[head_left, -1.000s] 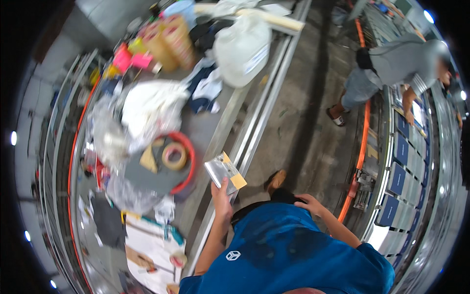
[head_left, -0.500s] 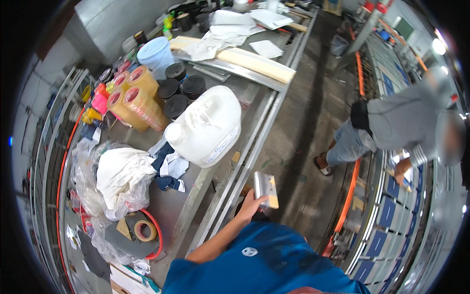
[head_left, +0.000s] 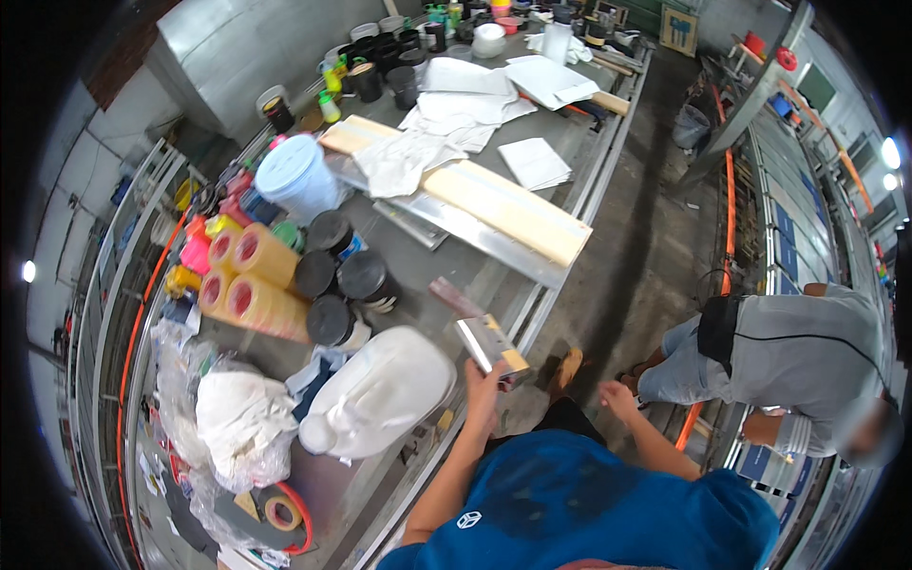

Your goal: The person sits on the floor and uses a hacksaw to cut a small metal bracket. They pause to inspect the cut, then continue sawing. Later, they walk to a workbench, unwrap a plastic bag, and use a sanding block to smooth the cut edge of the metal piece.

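Note:
My left hand [head_left: 482, 391] grips a short, silver metal-bodied tool [head_left: 491, 346] with a tan patch at one end, held at the table's right edge; its exact kind I cannot make out. Just past it, a reddish-brown flat strip [head_left: 456, 296] lies on the table. To the left of that hand, a large white plastic jug [head_left: 385, 389] lies near the table's edge. My right hand [head_left: 619, 399] is over the aisle floor, its fingers loosely bent and apart, with nothing seen in them.
Black jars [head_left: 369, 277], tape rolls [head_left: 266, 304] and a light blue bucket [head_left: 296, 176] crowd the table's left. A long cream board [head_left: 508, 209] lies across it, with white cloths [head_left: 404, 161]. A co-worker in grey [head_left: 803, 351] bends over the right-hand line, beside an orange rail [head_left: 729, 204].
The view has moved along the table, so the board and jars appear lower. The silver tool has come up beside the table edge. My right hand has come into view.

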`<state>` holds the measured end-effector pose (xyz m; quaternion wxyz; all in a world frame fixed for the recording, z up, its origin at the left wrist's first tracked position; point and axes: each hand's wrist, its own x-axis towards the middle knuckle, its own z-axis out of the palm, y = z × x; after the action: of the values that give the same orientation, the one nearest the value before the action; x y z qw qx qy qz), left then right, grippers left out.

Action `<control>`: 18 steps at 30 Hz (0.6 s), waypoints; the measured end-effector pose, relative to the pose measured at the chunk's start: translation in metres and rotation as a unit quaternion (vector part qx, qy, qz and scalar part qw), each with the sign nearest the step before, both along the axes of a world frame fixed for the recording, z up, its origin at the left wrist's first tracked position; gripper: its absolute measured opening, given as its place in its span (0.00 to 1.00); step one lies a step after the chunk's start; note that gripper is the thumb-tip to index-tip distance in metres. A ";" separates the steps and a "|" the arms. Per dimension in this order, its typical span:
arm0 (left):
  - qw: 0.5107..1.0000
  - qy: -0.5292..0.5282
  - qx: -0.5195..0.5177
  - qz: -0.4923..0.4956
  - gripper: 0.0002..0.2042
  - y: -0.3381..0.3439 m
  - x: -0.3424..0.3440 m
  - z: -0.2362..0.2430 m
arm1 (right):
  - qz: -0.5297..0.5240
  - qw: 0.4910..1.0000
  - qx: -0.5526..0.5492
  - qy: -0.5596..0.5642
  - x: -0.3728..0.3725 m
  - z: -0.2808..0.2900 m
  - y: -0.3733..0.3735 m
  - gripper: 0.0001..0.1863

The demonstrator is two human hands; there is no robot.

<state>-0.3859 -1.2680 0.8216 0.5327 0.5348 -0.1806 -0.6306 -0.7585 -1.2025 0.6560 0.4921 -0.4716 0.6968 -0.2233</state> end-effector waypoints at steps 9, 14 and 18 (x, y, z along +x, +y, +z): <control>0.963 -0.097 -0.010 0.253 0.28 -0.138 -0.033 -0.060 | -0.052 0.971 -0.205 -0.115 -0.066 0.062 -0.361 0.13; 0.938 -0.114 0.004 0.329 0.33 -0.136 -0.047 -0.081 | 0.128 0.938 -0.322 0.026 -0.033 0.120 -0.558 0.17; 0.910 -0.175 0.077 0.367 0.30 -0.151 -0.080 -0.083 | 0.206 0.889 -0.398 0.089 0.007 0.116 -0.708 0.18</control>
<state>-0.4661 -1.4191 0.7382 0.6439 0.7043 -0.0127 -0.2985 -0.7513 -1.9101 0.7723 0.2336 -0.7788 0.4778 -0.3325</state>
